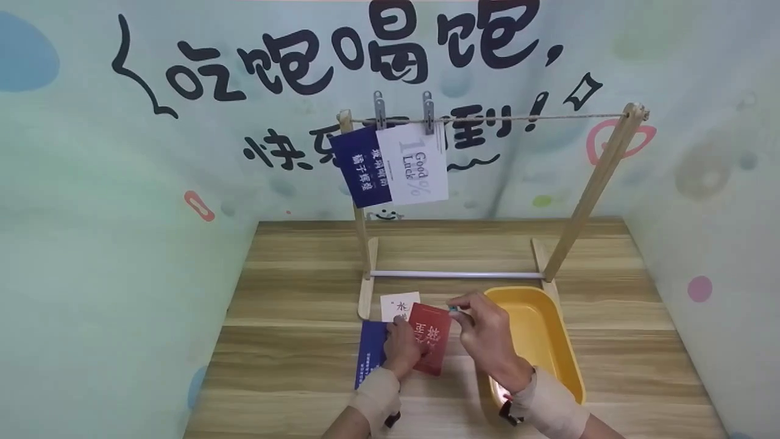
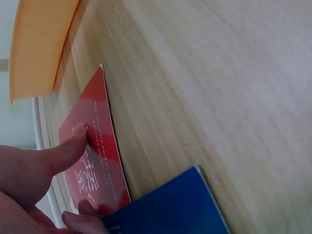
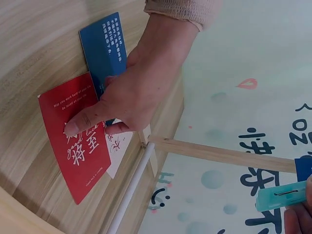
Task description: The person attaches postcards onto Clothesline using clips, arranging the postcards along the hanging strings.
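Observation:
My left hand (image 1: 402, 349) holds a red card (image 1: 436, 360) by its side, the thumb lying across the printed face. Partly under that hand and the red card lie a blue card (image 1: 369, 350) and a white card (image 1: 395, 301) with dark characters. Just right of the red card, my right hand (image 1: 492, 332) pinches a small teal clothespin (image 3: 282, 196) between thumb and fingers. The clothespin is apart from the hanging cards. In the left wrist view, the thumb rests on the red card (image 2: 100, 161) while other fingertips show near the blue card (image 2: 170, 204).
A yellow tray (image 1: 576, 372) stands beneath and beside the right hand. Behind, a wooden frame (image 1: 594, 189) carries a rope (image 1: 530, 117). Two grey clothespins (image 1: 429, 113) hold a blue card (image 1: 364, 171) and a white card (image 1: 420, 167) on it. A white rod (image 1: 457, 275) joins its feet.

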`<state>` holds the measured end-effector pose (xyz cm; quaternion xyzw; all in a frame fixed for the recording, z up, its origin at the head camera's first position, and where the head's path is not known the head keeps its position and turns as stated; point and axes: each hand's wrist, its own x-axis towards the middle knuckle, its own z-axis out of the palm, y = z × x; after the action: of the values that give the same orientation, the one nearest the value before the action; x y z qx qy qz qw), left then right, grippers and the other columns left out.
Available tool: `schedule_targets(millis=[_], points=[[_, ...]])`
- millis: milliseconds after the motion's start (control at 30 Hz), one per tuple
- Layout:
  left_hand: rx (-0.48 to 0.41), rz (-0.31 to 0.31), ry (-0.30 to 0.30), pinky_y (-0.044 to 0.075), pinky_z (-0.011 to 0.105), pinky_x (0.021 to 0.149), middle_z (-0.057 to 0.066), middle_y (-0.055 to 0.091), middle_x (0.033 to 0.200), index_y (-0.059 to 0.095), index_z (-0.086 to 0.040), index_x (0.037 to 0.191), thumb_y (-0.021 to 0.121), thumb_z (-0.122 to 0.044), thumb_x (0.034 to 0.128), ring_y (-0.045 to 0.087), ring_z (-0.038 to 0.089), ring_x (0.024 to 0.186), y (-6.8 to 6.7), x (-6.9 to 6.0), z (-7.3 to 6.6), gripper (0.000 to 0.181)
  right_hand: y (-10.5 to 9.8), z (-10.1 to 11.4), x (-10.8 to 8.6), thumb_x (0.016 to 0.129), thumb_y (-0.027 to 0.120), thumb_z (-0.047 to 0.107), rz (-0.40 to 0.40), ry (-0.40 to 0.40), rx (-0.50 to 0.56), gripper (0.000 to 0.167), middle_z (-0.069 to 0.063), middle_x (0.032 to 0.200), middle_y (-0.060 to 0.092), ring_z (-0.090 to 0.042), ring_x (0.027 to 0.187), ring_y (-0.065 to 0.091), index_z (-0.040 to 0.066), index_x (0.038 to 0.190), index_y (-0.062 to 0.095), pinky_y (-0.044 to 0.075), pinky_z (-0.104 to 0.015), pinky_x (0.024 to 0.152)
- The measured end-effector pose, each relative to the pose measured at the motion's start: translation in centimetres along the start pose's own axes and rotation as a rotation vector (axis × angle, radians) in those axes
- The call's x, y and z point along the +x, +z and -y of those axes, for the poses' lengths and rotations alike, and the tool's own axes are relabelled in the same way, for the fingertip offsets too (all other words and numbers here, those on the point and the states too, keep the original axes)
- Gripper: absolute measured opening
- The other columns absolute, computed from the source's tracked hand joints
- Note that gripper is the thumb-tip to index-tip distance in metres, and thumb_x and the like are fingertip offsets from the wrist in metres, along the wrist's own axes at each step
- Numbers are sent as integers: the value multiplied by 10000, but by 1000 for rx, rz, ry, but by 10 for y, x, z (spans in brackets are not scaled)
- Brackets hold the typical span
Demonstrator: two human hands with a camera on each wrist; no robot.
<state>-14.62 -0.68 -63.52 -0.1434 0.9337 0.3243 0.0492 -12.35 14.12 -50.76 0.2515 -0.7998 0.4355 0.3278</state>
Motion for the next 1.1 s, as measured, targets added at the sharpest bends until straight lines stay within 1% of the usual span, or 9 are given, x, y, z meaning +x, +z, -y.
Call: schedule_targets(millis=[133,267,400,533,633,733,800,967,1100], points=[[28,52,1,579,525,800,215,529,1000,533,74,1084,929,-113,649,648,374,886,-3,-1,1,617,-2,-1,-1,687,791,-169,4,17,-3,287,-65,815,717,-139,656,642,23,868,678,511,-154,594],[12,57,8,581,512,797,213,496,1042,543,44,1066,913,-73,650,643,371,897,-2,-3,1,569,-6,-2,-4,694,792,-173,7,50,-21,297,-61,833,720,-136,691,651,28,885,686,528,-150,643],[-19,16,16,582,502,750,210,463,1064,476,3,1061,914,-25,611,644,378,852,-1,-4,-1,629,-10,-4,-6,715,780,-175,25,76,-21,278,-66,839,717,-143,719,669,18,890,686,555,-158,675],[10,3,23,587,495,715,222,471,1042,465,22,1073,934,-25,587,654,376,782,0,-2,-2,678,-11,-5,-7,727,776,-168,36,92,-29,266,-70,850,715,-155,735,684,16,899,687,591,-227,670],[24,19,6,593,500,731,244,481,1039,459,45,1096,945,-30,580,657,391,787,-2,0,-4,713,-12,-6,-8,731,780,-157,45,98,-37,267,-68,856,715,-152,743,688,22,908,688,603,-263,663],[9,48,-28,594,502,759,257,477,1060,451,51,1118,941,-12,576,653,405,811,-5,3,-6,733,-12,-7,-8,734,779,-155,49,94,-36,267,-68,858,715,-151,744,689,22,912,687,606,-269,661],[4,64,-33,595,501,772,263,479,1070,453,52,1121,940,-7,570,651,405,826,-7,4,-7,738,-12,-8,-8,725,782,-160,44,86,-31,274,-67,855,714,-154,741,689,21,908,688,607,-281,657],[5,109,34,595,517,800,274,524,1036,488,70,1107,943,-29,551,652,402,886,-12,9,-7,725,-12,-9,-8,706,786,-179,31,85,-20,293,-76,844,714,-166,731,692,13,906,690,616,-326,648],[-35,154,63,580,497,794,220,564,939,567,47,953,913,-31,594,620,351,896,-16,13,-5,505,-13,-9,-7,722,774,-182,37,100,-24,283,-82,842,717,-168,734,698,10,913,690,622,-334,660]])
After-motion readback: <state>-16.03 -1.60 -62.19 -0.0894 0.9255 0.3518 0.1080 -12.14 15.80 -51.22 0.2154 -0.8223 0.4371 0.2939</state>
